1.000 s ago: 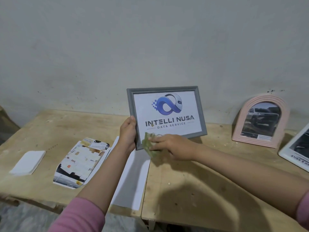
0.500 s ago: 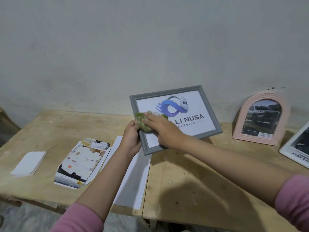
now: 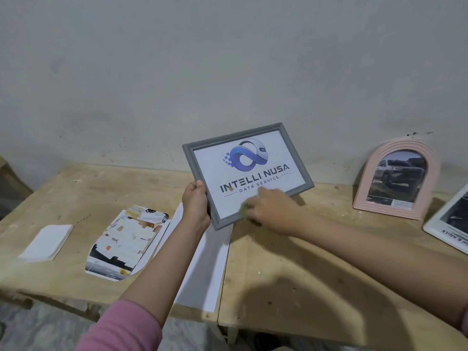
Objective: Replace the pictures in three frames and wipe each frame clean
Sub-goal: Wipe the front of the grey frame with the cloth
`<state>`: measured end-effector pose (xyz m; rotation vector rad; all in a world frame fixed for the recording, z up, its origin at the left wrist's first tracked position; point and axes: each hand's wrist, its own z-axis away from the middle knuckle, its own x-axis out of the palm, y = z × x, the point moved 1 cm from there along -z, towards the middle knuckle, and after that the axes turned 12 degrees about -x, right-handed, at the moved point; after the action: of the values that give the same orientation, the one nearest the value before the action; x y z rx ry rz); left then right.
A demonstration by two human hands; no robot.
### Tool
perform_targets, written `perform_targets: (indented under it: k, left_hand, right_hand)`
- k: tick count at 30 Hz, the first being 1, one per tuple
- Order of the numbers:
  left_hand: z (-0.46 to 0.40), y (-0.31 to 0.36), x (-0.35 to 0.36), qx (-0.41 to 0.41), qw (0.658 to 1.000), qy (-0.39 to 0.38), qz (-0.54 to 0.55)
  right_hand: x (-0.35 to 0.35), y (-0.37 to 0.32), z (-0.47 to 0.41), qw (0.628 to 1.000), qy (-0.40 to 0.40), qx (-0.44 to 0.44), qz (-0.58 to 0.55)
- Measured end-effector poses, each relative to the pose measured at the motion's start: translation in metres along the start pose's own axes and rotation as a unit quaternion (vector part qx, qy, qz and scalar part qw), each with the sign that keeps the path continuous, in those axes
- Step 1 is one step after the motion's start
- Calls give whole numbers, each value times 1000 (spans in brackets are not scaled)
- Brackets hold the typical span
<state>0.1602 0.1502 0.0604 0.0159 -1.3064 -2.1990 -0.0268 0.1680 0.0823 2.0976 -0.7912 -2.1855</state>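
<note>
Wiping looks like the last step: my left hand (image 3: 195, 202) grips the grey frame (image 3: 247, 173) tilted above the counter (image 3: 291, 274), my right hand (image 3: 269, 207) rubs a green cloth (image 3: 244, 207) across its glass. Pink frame (image 3: 397, 178) and white frame (image 3: 448, 221) already hold pictures.

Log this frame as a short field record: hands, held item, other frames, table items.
left hand: grips grey frame by its left edge, lifted off the table and tilted
right hand: presses green cloth on the frame's lower glass
frame picture: INTELLI NUSA logo
pink arched frame: upright at the wall, car photo
white frame: right edge, partly cut off
table: printed cutout, white sheet, white pad
</note>
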Motion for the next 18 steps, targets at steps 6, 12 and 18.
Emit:
perform_targets:
  k: [6,12,18]
  left_hand:
    - [7,-3,10,-5,1000,-7,22]
    - [13,-5,6,-8,1000,-6,5]
    - [19,-14,-5,-28,999,31,-16]
  right_hand:
    - [-4,-17,-9,975,223,6,15]
    - [31,-39,11,982,189,2,12]
    - [32,-19,40,995,90,14,34]
